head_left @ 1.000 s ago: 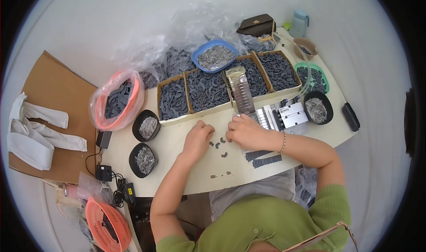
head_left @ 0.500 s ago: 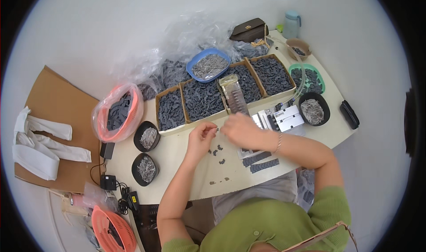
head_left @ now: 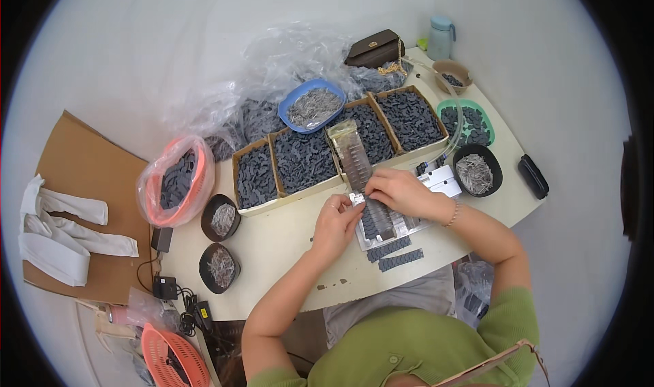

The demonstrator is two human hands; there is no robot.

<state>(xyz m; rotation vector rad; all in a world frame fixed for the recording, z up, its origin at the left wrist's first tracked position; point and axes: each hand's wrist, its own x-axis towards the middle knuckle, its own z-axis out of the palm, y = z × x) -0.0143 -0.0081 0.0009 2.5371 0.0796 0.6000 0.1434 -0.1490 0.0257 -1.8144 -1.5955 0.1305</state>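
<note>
Both my hands meet at the upper left corner of a metal jig (head_left: 413, 221) on the white table. My left hand (head_left: 332, 229) is closed in a pinch, fingertips against the corner. My right hand (head_left: 403, 195) arches over the jig's upper edge, thumb and fingers drawn together close to the left fingertips. Anything small between either hand's fingers is too hidden to name. Dark flat pieces (head_left: 371, 225) line the jig's left side. A long clear plastic holder (head_left: 352, 154) lies just above my fingers, leaning on the boxes. Two dark segmented strips (head_left: 400, 259) lie below the jig.
Cardboard boxes of dark pieces (head_left: 306, 157) stand behind, a blue tray of metal pins (head_left: 315, 107) on them. Black bowls of pins (head_left: 221, 268) sit left, another bowl (head_left: 478, 171) right. A green tray (head_left: 492, 131), a pink basket (head_left: 202, 176) and a black case (head_left: 533, 177) flank them.
My left hand has moved right and down to the jig's corner. My right hand has shifted right. Small dark pieces left of the jig are now mostly out of sight. The view has moved slightly.
</note>
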